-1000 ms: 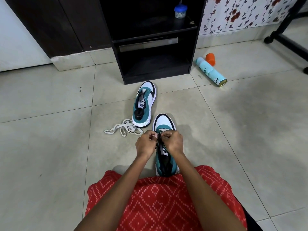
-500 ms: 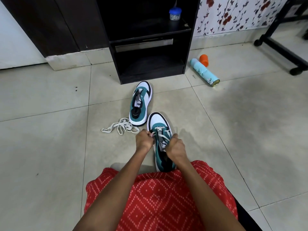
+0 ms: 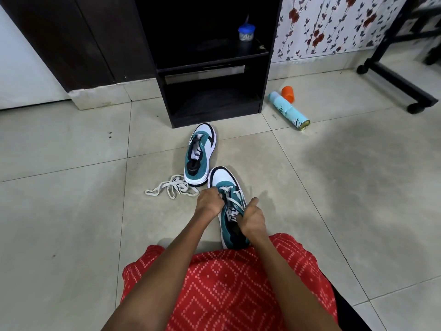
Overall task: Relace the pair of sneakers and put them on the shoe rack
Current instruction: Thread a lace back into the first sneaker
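Tongue tags: white, with a black leaping-cat logo over block letters, too small to read.
Near sneaker (image 3: 223, 176): teal, white toe, black trim; on the floor at the person's knees.
Left hand (image 3: 208, 202): pinches the lace (image 3: 228, 188) at the left eyelets.
Right hand (image 3: 253, 216): fingers curled on the near sneaker beside its tongue, thumb out.
Far sneaker (image 3: 201, 156): unlaced, before the shoe rack (image 3: 164, 96); loose lace (image 3: 171, 188) touches its heel.

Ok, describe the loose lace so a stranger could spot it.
Find the black shoe rack by the wall. An unlaced sneaker sits before it. The loose lace is the white tangle on the tiles left of its heel, threaded through nothing.
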